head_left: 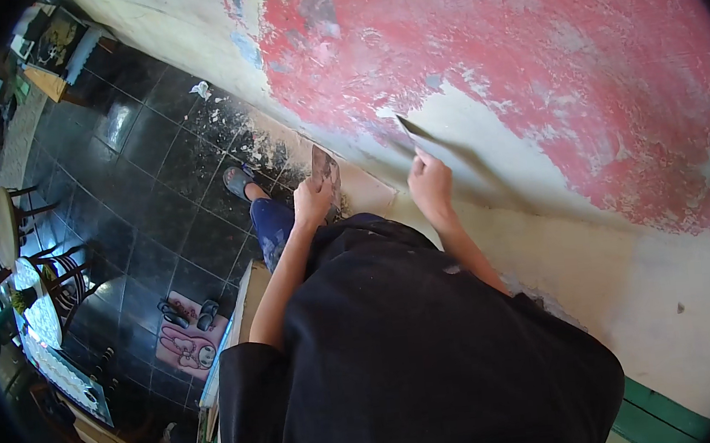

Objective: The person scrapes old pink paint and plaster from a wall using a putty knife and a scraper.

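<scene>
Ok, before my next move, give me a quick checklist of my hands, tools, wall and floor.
1. Left hand gripping the broad scraper: ok.
2. Right hand gripping the putty knife: ok.
3. Putty knife blade touching the wall: cannot tell; it is seen nearly edge-on.
4. Tile floor near your visible foot free of flakes: not ok; pale flakes lie scattered there.
5. Other foot's footing: cannot tell; it is hidden.
</scene>
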`<control>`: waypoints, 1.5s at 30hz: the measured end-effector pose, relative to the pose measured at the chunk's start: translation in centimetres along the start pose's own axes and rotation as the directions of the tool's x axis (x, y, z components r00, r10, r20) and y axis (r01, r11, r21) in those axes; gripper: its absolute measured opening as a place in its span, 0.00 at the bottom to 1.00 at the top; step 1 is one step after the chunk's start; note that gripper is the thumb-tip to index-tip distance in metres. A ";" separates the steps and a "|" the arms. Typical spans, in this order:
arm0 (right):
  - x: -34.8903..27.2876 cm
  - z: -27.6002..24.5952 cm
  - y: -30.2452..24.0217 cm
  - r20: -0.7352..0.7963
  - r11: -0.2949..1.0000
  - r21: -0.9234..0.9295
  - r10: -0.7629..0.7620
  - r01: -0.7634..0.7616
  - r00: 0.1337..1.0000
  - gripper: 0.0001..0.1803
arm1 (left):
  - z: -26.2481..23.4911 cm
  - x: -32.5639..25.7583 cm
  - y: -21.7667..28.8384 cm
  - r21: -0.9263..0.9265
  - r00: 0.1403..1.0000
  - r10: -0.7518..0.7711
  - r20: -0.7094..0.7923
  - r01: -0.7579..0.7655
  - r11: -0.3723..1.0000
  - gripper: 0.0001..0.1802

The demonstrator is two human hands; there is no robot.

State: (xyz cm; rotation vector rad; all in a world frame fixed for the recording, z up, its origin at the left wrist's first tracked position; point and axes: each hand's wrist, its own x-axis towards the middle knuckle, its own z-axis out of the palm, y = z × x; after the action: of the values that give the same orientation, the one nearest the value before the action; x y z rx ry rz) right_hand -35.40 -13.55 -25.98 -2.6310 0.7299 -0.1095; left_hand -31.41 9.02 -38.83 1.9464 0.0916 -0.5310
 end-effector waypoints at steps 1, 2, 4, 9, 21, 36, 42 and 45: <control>-0.3 -0.7 0.7 -0.051 1.000 0.015 -0.025 0.026 0.998 0.19 | 0.1 -0.2 0.1 -0.015 1.000 0.003 0.000 -0.003 1.000 0.21; -0.3 -0.6 1.0 -0.049 1.000 0.014 -0.024 0.025 0.998 0.19 | 0.2 -0.4 0.1 -0.029 1.000 0.007 -0.001 -0.007 1.000 0.21; -0.2 -0.4 1.2 -0.078 0.998 0.032 -0.056 0.058 0.995 0.19 | 0.1 -0.8 0.1 -0.025 1.000 0.003 0.013 -0.003 1.000 0.21; -0.5 0.8 1.4 -0.050 0.999 0.010 -0.035 0.036 0.998 0.19 | 0.2 -1.2 0.5 0.047 1.000 0.016 0.022 -0.017 0.999 0.20; -0.2 -0.4 0.2 -0.015 0.998 0.070 0.008 -0.007 1.000 0.19 | 0.1 -1.8 -0.8 0.019 0.999 0.038 0.002 -0.038 0.999 0.20; 1.1 2.7 0.7 -0.079 0.998 0.041 -0.053 0.057 0.995 0.19 | -0.1 -1.3 -0.1 0.017 0.998 0.066 0.014 -0.066 0.998 0.21; -0.2 -0.5 0.0 -0.055 0.996 0.086 0.034 -0.029 0.998 0.20 | -0.6 -1.4 -1.1 0.032 0.999 0.034 0.004 -0.034 0.999 0.21; 0.5 0.8 -0.5 -0.055 0.996 0.078 0.045 -0.040 0.997 0.19 | -0.8 -1.3 -1.0 -0.013 1.000 0.013 0.025 -0.013 1.000 0.22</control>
State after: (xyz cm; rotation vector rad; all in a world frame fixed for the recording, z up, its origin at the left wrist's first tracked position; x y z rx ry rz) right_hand -34.56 -13.18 -26.54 -2.5472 0.7845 -0.1973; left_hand -32.60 10.41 -38.90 1.9264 0.0662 -0.5446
